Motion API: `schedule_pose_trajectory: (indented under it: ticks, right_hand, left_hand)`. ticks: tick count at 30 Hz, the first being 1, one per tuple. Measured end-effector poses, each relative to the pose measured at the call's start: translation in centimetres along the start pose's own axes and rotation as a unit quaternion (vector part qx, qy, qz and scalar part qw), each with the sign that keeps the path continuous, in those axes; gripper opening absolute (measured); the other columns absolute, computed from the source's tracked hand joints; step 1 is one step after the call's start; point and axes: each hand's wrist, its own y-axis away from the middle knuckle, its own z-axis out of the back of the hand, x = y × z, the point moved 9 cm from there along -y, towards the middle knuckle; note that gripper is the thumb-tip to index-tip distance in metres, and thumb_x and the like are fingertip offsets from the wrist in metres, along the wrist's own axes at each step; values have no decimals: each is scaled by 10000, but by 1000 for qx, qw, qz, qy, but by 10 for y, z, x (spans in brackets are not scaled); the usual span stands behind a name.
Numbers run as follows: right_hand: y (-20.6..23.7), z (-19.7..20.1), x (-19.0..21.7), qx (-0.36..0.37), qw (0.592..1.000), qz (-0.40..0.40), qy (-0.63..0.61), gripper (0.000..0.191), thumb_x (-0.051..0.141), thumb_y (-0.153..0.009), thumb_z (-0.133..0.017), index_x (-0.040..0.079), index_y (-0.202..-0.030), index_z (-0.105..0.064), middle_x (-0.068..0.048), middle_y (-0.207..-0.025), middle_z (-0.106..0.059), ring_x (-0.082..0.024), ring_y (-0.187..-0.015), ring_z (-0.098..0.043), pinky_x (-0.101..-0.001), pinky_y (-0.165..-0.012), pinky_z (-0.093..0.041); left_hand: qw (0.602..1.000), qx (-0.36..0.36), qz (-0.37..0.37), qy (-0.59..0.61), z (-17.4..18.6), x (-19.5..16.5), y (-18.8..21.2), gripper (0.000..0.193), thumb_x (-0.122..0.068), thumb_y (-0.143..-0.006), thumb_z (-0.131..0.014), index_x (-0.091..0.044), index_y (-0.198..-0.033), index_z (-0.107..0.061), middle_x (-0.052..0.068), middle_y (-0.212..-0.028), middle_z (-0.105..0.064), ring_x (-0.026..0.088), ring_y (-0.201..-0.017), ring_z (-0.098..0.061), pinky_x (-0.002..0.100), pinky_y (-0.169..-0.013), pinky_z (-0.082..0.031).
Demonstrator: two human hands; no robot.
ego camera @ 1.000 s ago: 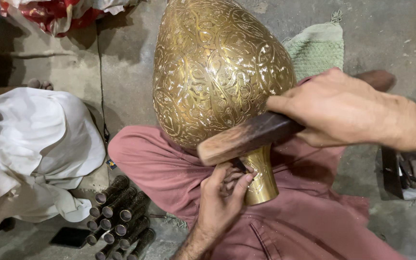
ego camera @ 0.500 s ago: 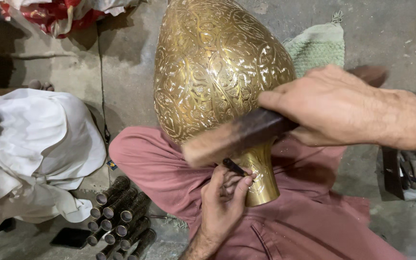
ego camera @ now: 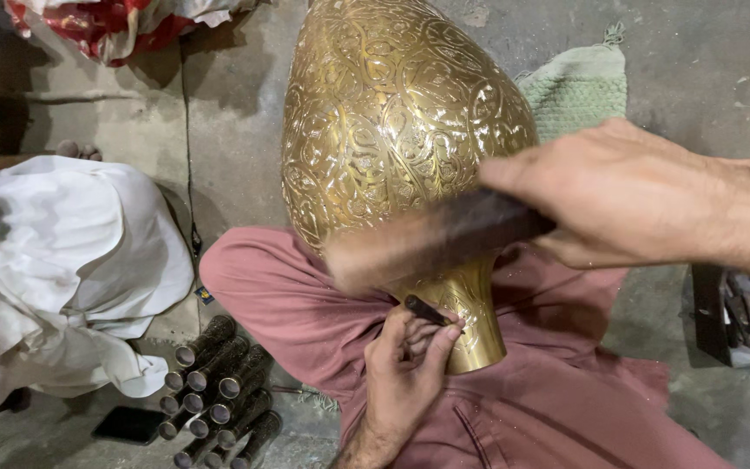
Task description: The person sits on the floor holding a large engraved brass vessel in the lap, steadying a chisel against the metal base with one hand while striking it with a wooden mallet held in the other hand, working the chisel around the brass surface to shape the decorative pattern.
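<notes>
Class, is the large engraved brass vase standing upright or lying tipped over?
Tipped: the engraved brass vase lies across the person's lap, narrow neck toward the left hand.

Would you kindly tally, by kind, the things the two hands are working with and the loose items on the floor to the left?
Engraved brass vessel: 1
Wooden mallet, blurred, in the right hand: 1
Dark chisel in the left hand: 1
Engraved metal tubes, piled, some hidden: about 10
Black phone: 1
Total: about 14
</notes>
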Motion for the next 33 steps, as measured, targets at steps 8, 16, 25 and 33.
schedule_pose_trajectory:
  ticks: [8, 16, 25, 33]
  right_hand:
    - [-2, -17, -20, -20, 991, -35, 125, 323, 255, -942, -643, 166, -1244, -573, -7, -851, -710, -180, -730, -720, -356, -627, -617]
    - [19, 10, 12, -90, 979, 84, 163, 347, 401, -892, -632, 180, -1153, -576, -12, -813, -677, -184, -728, -710, -415, -717, -601]
    - [17, -17, -29, -41, 998, 15, -41, 298, 488, -937, -659, 258, -1123, -625, 59, -839, -705, -144, -733, -711, -321, -675, -611]
    - [25, -67, -67, -197, 967, 50, -156, 332, 172, -731, -746, 154, -1046, -641, -14, -793, -716, -195, -674, -705, -355, -602, -603]
  left_hand:
    - [997, -6, -64, -40, -10, -20, 3, 265, 22, -969, -722, 47, -1180, -564, 125, -1053, -778, 153, -974, -788, 271, -843, -660]
    - [979, -48, -155, -127, -17, -38, 7, 319, -12, -946, -739, 53, -1210, -574, 192, -1098, -749, 204, -968, -770, 274, -797, -641]
    - [991, 37, -14, -130, -20, -29, -9, 241, -70, -960, -749, 25, -1150, -634, 121, -950, -811, 157, -855, -809, 282, -727, -641]
    - [979, 136, -29, -148, -35, -33, -31, 419, -85, -906, -782, 55, -1257, -603, 154, -1043, -773, 184, -935, -789, 280, -739, -669]
